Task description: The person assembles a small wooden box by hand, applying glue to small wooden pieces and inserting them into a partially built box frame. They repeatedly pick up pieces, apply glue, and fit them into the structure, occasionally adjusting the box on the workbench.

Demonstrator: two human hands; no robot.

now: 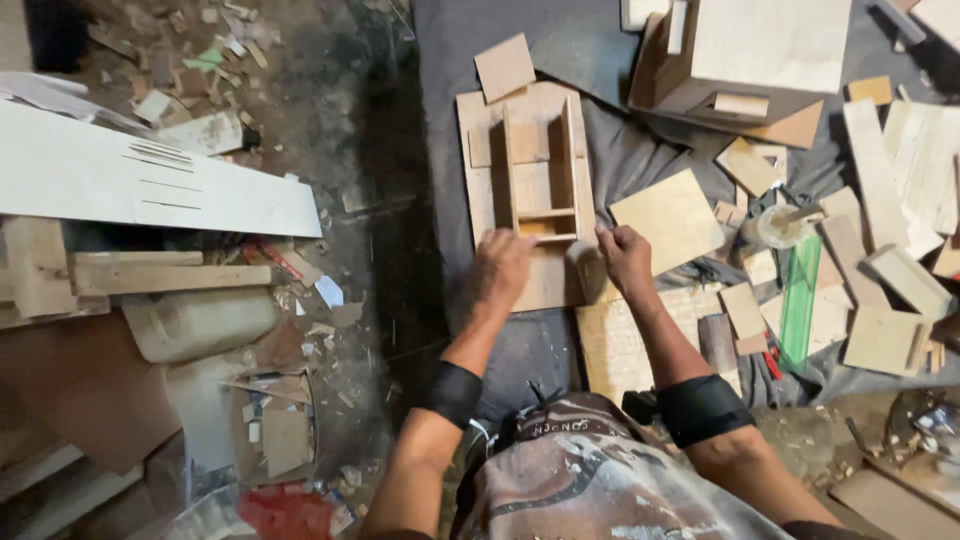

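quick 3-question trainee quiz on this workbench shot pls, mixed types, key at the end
1. True or false: the left hand rests on the wooden frame assembly.
2. The green ruler lies to which side of the right hand? A) the person's right B) the person's left C) under it
3. What covers the surface under the assembly?

Key:
1. True
2. A
3. A grey cloth

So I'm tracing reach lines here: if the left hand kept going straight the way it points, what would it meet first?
The left hand points up-frame, fingertips already at the small wooden frame on its board; it would likely press against the near crosspiece first.
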